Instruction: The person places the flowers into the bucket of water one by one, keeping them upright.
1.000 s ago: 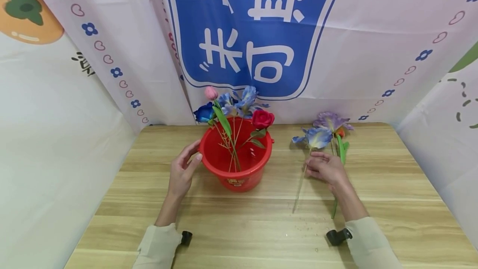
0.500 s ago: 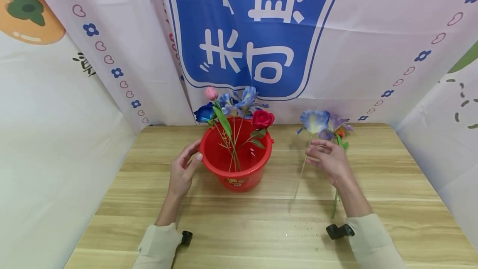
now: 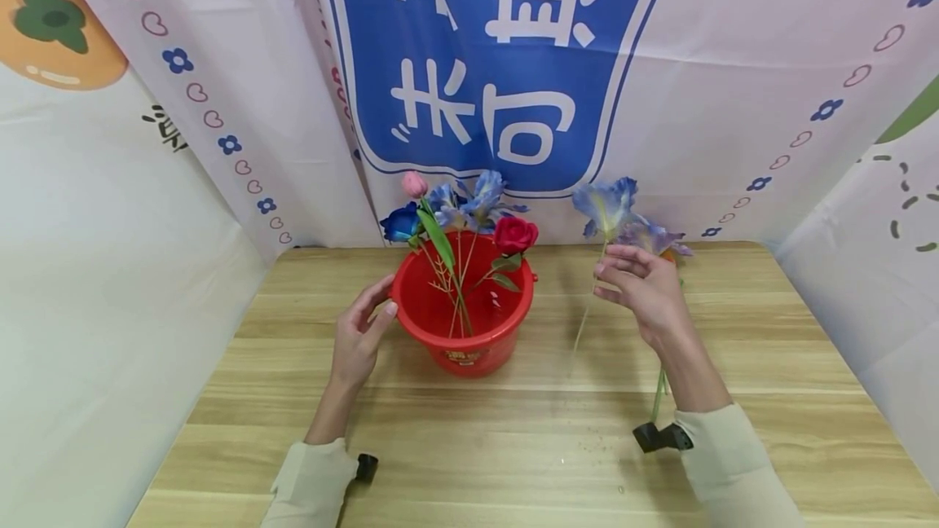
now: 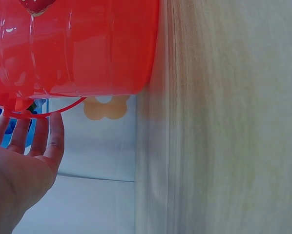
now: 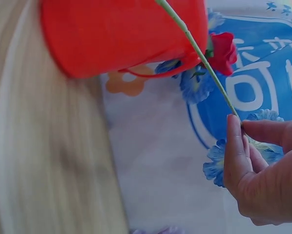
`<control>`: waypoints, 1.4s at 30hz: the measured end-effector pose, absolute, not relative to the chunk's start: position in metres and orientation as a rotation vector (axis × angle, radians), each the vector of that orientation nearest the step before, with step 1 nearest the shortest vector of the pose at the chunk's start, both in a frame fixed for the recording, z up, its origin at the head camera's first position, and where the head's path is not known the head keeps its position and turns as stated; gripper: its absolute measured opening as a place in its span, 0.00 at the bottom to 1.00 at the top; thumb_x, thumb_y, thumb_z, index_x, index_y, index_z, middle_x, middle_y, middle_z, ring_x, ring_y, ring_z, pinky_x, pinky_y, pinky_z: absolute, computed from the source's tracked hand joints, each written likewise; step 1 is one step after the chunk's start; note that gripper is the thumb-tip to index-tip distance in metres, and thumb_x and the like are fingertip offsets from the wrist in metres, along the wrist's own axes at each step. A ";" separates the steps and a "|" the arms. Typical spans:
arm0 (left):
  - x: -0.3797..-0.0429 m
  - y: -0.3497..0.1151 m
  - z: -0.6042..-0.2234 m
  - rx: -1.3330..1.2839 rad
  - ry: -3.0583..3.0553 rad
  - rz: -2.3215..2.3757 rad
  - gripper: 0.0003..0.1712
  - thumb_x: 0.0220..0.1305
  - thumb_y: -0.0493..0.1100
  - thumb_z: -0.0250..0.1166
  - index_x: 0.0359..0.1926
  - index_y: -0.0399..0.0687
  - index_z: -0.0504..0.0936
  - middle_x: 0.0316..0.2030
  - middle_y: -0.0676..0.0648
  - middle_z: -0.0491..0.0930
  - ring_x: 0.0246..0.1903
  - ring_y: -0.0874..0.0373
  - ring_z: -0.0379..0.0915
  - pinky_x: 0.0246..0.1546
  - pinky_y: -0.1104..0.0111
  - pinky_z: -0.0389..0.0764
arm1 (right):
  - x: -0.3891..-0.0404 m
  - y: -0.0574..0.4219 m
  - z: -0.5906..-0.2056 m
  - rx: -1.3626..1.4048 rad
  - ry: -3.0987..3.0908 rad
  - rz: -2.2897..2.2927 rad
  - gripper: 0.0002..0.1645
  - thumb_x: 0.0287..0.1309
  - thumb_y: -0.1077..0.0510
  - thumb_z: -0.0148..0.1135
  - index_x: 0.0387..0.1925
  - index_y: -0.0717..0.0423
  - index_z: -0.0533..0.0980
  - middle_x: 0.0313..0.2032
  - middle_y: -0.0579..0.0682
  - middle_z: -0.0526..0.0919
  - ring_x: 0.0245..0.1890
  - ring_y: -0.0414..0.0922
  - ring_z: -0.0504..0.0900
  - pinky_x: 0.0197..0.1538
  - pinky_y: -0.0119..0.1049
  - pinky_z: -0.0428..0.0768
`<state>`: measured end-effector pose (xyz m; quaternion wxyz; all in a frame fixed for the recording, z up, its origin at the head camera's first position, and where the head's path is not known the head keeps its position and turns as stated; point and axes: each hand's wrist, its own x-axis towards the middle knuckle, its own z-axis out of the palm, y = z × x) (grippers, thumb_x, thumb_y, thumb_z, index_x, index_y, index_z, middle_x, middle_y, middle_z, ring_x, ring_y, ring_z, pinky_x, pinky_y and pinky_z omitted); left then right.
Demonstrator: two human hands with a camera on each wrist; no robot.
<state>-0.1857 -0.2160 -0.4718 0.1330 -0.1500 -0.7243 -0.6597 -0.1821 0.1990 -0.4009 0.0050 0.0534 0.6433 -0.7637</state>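
Note:
My right hand (image 3: 644, 288) pinches the thin stem of a blue iris (image 3: 606, 206) between thumb and fingers, just under its bloom. In the right wrist view the iris's green stem (image 5: 197, 48) slants up across the bucket from the fingertips. A red bucket (image 3: 464, 353) stands upright on the table, holding a pink bud (image 3: 414, 183), a blue rose (image 3: 401, 222), blue irises (image 3: 487, 198) and a red rose (image 3: 516, 234). At the bucket's left side, my left hand (image 3: 359, 336) touches the rim, its fingers (image 4: 55, 136) extended against the rim and thin red handle (image 4: 70, 106) in the left wrist view.
A purple iris (image 3: 653, 239) lies on the wooden table (image 3: 440, 446) at the back right, partly behind the right hand, with green stems (image 3: 658, 398) beside that arm. A printed cloth (image 3: 704, 121) hangs along the table's back edge. Small crumbs lie near the front middle.
My right hand has raised the blue iris off the table and tilted it more upright, bringing it slightly left of the purple iris. The left hand and bucket stay where they were.

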 end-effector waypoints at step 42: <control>-0.186 -0.217 -0.473 -0.418 -2.110 -1.931 0.26 0.78 0.34 0.62 0.73 0.35 0.75 0.69 0.33 0.76 0.63 0.63 0.78 0.58 0.75 0.86 | -0.209 0.114 -0.328 -0.022 2.133 -2.573 0.24 0.66 0.69 0.69 0.62 0.63 0.77 0.45 0.50 0.82 0.43 0.46 0.88 0.46 0.38 0.93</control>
